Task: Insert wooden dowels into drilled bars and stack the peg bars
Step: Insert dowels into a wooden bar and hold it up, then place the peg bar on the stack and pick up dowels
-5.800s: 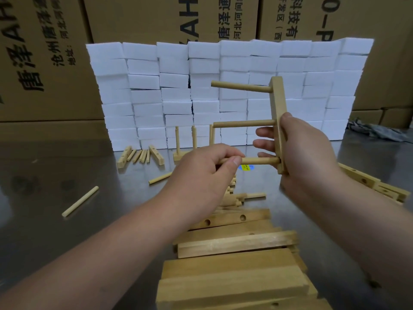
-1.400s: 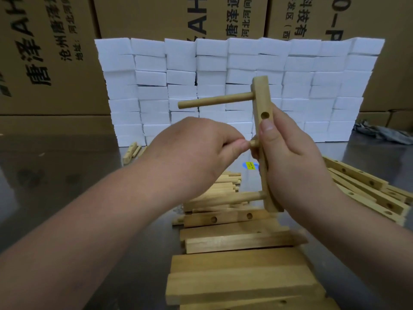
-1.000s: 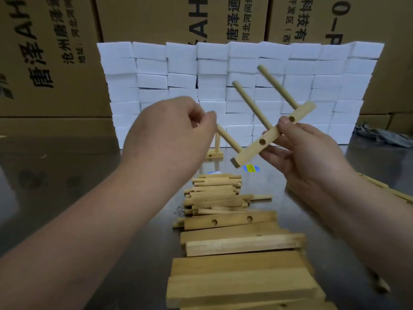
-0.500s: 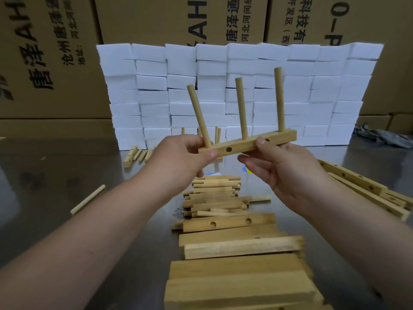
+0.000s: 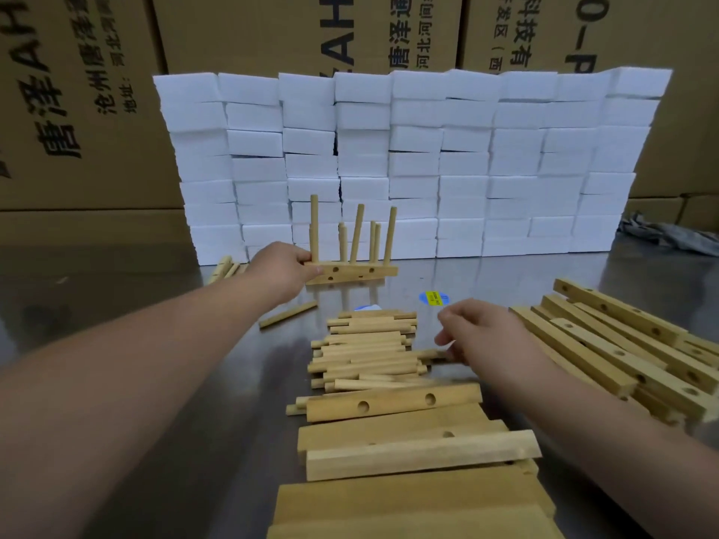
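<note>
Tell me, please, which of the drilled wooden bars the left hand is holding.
The far pale wooden bar with upright dowels, its left end gripped by the left hand; the other bars lie untouched.

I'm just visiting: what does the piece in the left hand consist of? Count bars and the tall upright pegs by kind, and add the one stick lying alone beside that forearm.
Peg bar gripped by the left hand: 1
Tall pegs standing in it: 3
Single dowel lying alone by that forearm: 1
Total: 5
</note>
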`<state>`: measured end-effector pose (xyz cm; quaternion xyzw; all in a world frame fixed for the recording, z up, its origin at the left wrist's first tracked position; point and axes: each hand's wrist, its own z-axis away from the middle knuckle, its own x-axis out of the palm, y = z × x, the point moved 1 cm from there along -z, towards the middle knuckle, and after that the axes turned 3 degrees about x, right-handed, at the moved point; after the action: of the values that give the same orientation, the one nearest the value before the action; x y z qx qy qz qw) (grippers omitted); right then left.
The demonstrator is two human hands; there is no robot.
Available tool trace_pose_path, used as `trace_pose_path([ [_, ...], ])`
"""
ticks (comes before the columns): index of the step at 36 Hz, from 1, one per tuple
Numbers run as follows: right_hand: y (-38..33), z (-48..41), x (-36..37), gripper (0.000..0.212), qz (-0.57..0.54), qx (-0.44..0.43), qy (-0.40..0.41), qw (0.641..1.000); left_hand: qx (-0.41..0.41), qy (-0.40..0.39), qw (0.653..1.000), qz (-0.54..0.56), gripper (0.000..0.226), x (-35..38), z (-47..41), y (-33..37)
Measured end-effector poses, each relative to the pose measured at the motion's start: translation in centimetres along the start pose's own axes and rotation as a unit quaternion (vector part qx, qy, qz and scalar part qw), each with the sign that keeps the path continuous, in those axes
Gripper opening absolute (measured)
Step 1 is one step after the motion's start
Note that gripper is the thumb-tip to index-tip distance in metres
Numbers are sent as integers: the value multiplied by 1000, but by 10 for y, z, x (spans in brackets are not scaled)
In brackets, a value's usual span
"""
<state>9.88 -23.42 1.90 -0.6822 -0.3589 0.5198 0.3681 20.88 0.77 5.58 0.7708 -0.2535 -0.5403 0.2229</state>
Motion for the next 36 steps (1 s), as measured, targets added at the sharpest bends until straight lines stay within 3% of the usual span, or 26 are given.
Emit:
trace_pose_path([
  [3,1,3,4,18,46,-19,-35,998,-15,-17,1000,-8,34,15,-16,-6],
  [12,-8,1,1,21,4,-40,-43,998,-36,-88,986,-134,21,29,-40,-23],
  [19,-17,4,0,19,12,-56,-62,996,-44,-46,977,-202,22,35,-53,-25],
  [24,-21,6,-2,21,34,-46,-81,995,-58,-9,980,-189,16,41,-55,-26],
  [36,-28,9,-1,17,50,-35,-103,993,-45,-67,979,-189,19,49,-53,-18],
])
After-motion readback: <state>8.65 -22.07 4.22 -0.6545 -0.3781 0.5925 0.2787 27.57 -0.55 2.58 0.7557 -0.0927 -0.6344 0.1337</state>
